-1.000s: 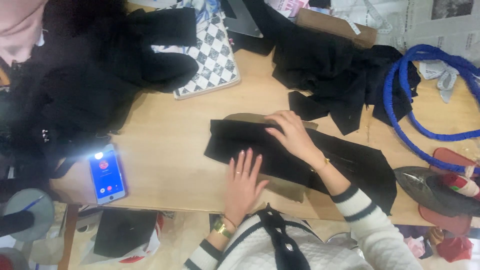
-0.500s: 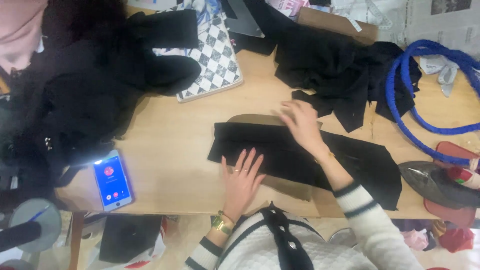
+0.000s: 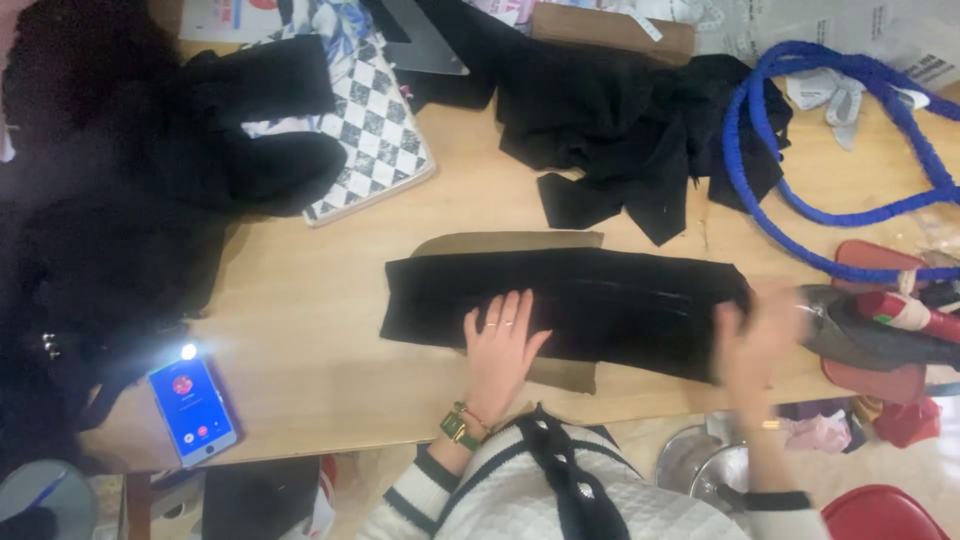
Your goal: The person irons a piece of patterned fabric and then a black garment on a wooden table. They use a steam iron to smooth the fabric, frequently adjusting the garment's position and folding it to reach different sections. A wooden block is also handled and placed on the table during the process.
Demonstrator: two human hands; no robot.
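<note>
The left hand (image 3: pixel 500 343) lies flat and open, palm down, fingers spread, on the near edge of a long strip of black fabric (image 3: pixel 600 300) that stretches across the middle of the wooden table (image 3: pixel 300 300). Under the strip sits a tan, cardboard-like piece (image 3: pixel 505 243), showing along its far edge and again at the near edge just beside the hand. The right hand (image 3: pixel 752 340) is at the strip's right end, blurred by motion; its fingers look loosely spread, but whether it grips anything cannot be told. Just to its right lies a dark iron (image 3: pixel 860 335) with a red handle, resting on a red pad at the table's edge. Beyond the strip, a heap of more black cloth (image 3: pixel 620 120) is bunched near a coil of blue cord (image 3: pixel 760 190). To the left, a checkered black-and-white board (image 3: pixel 375 130) is partly covered by dark garments, and a phone (image 3: pixel 192 410) with a lit blue screen lies near the table's front left corner
</note>
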